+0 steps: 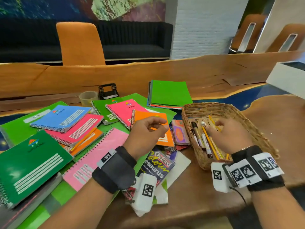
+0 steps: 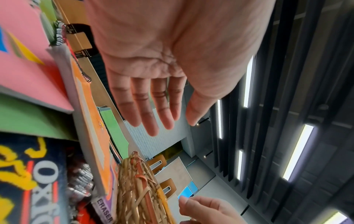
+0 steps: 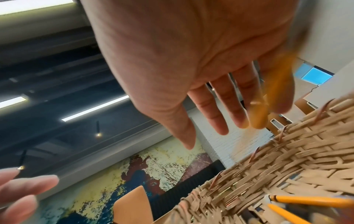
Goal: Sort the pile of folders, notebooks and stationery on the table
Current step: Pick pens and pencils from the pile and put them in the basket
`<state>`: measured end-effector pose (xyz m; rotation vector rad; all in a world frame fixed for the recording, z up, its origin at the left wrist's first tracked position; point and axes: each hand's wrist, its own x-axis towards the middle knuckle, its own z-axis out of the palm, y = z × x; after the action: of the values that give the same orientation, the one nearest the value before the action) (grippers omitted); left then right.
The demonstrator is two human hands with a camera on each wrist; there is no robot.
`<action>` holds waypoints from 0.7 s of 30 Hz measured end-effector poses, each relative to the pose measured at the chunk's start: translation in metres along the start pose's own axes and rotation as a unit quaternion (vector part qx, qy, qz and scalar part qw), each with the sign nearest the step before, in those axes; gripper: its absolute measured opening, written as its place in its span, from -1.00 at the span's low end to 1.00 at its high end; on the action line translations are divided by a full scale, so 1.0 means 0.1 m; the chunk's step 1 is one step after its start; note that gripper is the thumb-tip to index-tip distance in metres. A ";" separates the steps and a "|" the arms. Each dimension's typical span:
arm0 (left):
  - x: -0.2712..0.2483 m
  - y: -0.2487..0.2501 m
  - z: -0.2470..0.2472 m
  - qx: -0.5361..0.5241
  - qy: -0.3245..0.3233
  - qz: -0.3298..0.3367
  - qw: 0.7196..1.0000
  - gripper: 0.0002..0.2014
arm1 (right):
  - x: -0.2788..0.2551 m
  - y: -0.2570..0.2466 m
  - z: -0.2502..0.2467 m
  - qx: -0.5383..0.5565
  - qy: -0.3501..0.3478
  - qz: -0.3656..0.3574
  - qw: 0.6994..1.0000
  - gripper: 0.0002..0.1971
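Over the basket (image 1: 257, 129) at the table's right, my right hand (image 1: 229, 138) hovers with fingers straight and slightly apart; the wrist view shows a blurred yellow pencil (image 3: 268, 97) against the fingertips, so I cannot tell whether it is loosely held or dropping free. My left hand (image 1: 145, 136) hangs above the orange notebook (image 1: 148, 117), fingers relaxed and empty in its own wrist view. Pens and pencils already lie lengthwise in the basket — a black marker (image 1: 194, 128) and a long yellow pencil (image 1: 208, 142) among them. I judge this step to be dropping stationery into the basket, with much of the sort not yet done: spiral notebooks in green, pink and blue sprawl across the left of the table (image 1: 198, 195), a thesaurus (image 1: 156, 166) and an eraser pack (image 1: 180, 133) sit just beside the basket, and only one tidy stack with a green cover (image 1: 170, 93) stands behind it. To do this well I would let the pencil go low and parallel to the others, so it settles flat, not propped on the rim. Another pencil (image 1: 84, 139) lies on the orange and pink notebooks to the left — the left hand is nearer to that.
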<state>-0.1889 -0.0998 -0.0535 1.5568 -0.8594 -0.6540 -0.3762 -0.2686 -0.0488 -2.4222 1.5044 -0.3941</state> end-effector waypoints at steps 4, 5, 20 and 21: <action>0.00 0.01 -0.05 0.021 0.006 0.013 1.000 -0.96 | 0.00 -0.05 -0.01 0.011 0.003 -0.032 0.999 -0.54; 0.00 0.02 -0.07 0.032 0.011 0.018 0.999 -0.90 | -0.01 -0.08 0.00 0.018 0.010 -0.044 0.999 -0.57; -0.14 -0.17 -1.39 0.452 0.123 -0.113 0.876 -0.74 | -0.36 -1.14 0.29 0.161 -0.008 -0.247 0.955 -0.70; -0.17 -0.22 -1.46 0.463 0.120 -0.141 0.867 -0.72 | -0.36 -1.20 0.31 0.164 -0.016 -0.255 0.953 -0.71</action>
<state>-0.0781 -0.0015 -0.0527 2.6083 -0.7961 -0.2080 -0.2808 -0.1818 -0.0371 -2.4899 0.7037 -0.6441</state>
